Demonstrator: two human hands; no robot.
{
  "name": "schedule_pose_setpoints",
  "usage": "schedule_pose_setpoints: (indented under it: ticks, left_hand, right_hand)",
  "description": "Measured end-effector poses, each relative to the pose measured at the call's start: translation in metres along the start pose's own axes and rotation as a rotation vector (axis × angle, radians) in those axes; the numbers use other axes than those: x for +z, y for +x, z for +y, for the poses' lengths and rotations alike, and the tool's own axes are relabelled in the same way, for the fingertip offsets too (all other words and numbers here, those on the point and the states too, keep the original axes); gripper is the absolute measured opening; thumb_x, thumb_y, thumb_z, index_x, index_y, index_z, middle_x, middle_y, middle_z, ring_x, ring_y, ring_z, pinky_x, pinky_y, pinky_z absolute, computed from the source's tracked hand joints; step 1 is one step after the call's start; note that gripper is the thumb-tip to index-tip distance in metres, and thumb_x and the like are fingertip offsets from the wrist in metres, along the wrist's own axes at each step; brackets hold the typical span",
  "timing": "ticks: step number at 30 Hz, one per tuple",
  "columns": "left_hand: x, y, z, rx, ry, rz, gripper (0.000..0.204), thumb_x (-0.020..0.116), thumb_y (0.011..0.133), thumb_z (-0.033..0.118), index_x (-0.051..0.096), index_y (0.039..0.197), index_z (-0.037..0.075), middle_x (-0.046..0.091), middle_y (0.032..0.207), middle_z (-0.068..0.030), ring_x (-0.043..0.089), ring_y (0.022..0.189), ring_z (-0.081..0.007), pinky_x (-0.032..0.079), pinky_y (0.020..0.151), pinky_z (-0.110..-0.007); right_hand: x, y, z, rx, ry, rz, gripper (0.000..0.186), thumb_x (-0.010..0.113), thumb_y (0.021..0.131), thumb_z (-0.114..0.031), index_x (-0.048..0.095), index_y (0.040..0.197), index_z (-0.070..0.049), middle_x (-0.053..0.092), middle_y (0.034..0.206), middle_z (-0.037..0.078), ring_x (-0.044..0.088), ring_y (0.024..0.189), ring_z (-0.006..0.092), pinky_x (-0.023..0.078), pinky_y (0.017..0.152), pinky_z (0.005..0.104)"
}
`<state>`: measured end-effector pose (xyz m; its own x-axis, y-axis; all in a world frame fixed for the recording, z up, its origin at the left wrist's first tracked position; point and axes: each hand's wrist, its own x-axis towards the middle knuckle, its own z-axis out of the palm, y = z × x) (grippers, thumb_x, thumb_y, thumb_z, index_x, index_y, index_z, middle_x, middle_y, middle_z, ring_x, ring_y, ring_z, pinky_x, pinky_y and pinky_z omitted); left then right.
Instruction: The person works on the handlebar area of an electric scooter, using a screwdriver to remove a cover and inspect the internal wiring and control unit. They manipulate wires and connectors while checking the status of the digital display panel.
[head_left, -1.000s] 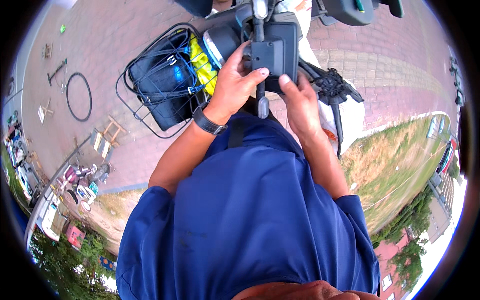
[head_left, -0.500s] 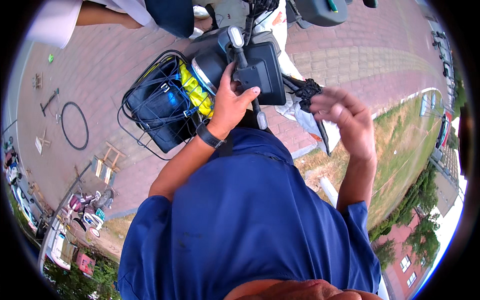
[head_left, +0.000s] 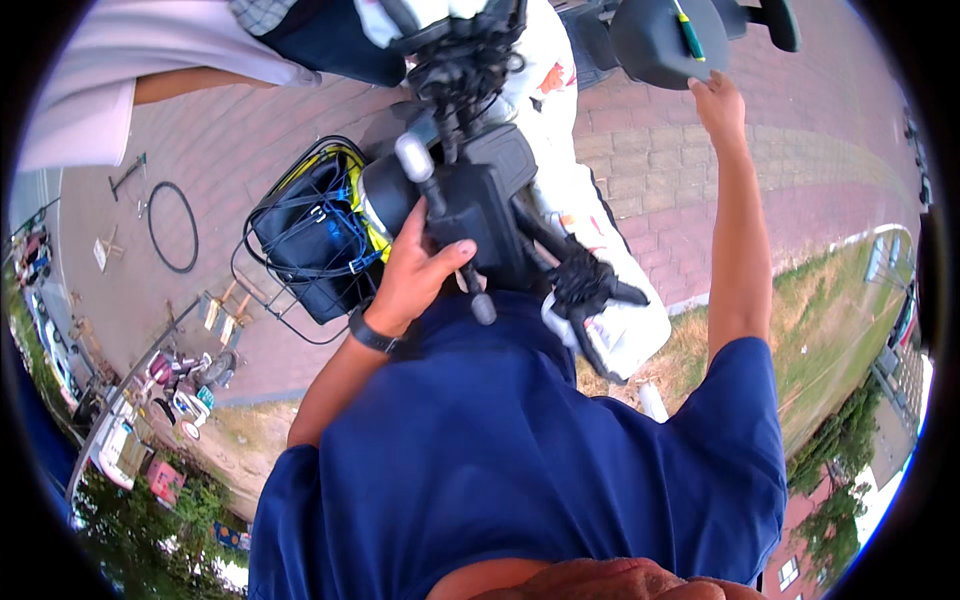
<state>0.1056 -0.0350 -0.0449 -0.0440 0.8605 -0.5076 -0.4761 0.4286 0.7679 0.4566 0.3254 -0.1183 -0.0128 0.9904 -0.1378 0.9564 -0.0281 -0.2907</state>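
Note:
My left hand (head_left: 412, 272) is closed around the edge of a black plastic housing (head_left: 470, 215) at the front of an electric scooter, thumb on its near face. Short stalks with pale indicator lights (head_left: 414, 158) stick out from the housing. My right arm is stretched far forward, and my right hand (head_left: 720, 104) is at the near edge of a dark grey seat (head_left: 655, 45), fingers apart and seemingly holding nothing. A green-handled screwdriver (head_left: 692, 38) lies on that seat, just beyond the fingertips. Black cables (head_left: 460, 75) bunch above the housing.
A wire basket (head_left: 290, 265) with a black bag (head_left: 315, 235) adjoins the housing on the left. White patterned fabric (head_left: 570, 180) drapes the scooter's right side. Another person's arm (head_left: 200, 84) is at upper left. A loose tyre (head_left: 172, 227) and small stools (head_left: 228, 310) stand on the brick paving.
My right hand has swung forward from beside the handlebar to the seat's edge. My left hand still grips the housing, which appears shifted left and lower as the view moved.

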Motion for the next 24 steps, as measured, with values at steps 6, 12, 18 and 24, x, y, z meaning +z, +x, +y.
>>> schedule_pose_setpoints:
  ticks: [6, 12, 18, 24]
  left_hand:
    - [0.001, -0.007, -0.003, -0.068, 0.024, 0.122, 0.079, 0.074, 0.093, 0.010, 0.029, 0.157, -0.002, 0.052, 0.146, -0.0115, 0.052, 0.133, -0.0220, 0.040, 0.114, -0.038]
    - [-0.006, -0.007, -0.020, -0.075, 0.080, 0.128, 0.090, 0.080, 0.090, 0.024, 0.026, 0.158, 0.000, 0.059, 0.135, -0.0163, 0.062, 0.121, -0.0280, 0.047, 0.108, -0.042]
    - [0.008, -0.004, -0.009, 0.017, 0.090, 0.150, 0.090, 0.077, 0.092, 0.016, 0.021, 0.161, -0.002, 0.049, 0.150, -0.0120, 0.050, 0.136, -0.0218, 0.038, 0.116, -0.038]
    - [0.000, -0.009, -0.015, 0.066, 0.067, 0.169, 0.094, 0.081, 0.089, 0.019, 0.024, 0.159, -0.005, 0.057, 0.138, -0.0128, 0.058, 0.123, -0.0190, 0.047, 0.107, -0.034]
  right_hand:
    - [0.081, 0.120, 0.055, -0.044, -0.133, 0.085, 0.069, 0.070, 0.087, -0.041, 0.055, 0.142, 0.000, 0.067, 0.126, 0.028, 0.062, 0.119, 0.0460, 0.049, 0.102, 0.0492]
    - [0.114, 0.165, 0.093, -0.055, -0.305, 0.092, 0.044, 0.065, 0.093, -0.045, 0.067, 0.117, -0.008, 0.072, 0.108, 0.025, 0.068, 0.107, 0.0453, 0.053, 0.090, 0.0545]
    - [0.098, 0.122, 0.093, -0.004, 0.002, -0.024, 0.047, 0.066, 0.091, -0.048, 0.073, 0.102, -0.003, 0.075, 0.091, 0.015, 0.072, 0.087, 0.0311, 0.054, 0.080, 0.0423]
    - [0.013, -0.010, 0.050, 0.095, 0.535, -0.223, 0.031, 0.067, 0.098, -0.031, 0.072, 0.101, 0.000, 0.066, 0.079, 0.004, 0.060, 0.070, 0.0105, 0.051, 0.071, 0.0263]
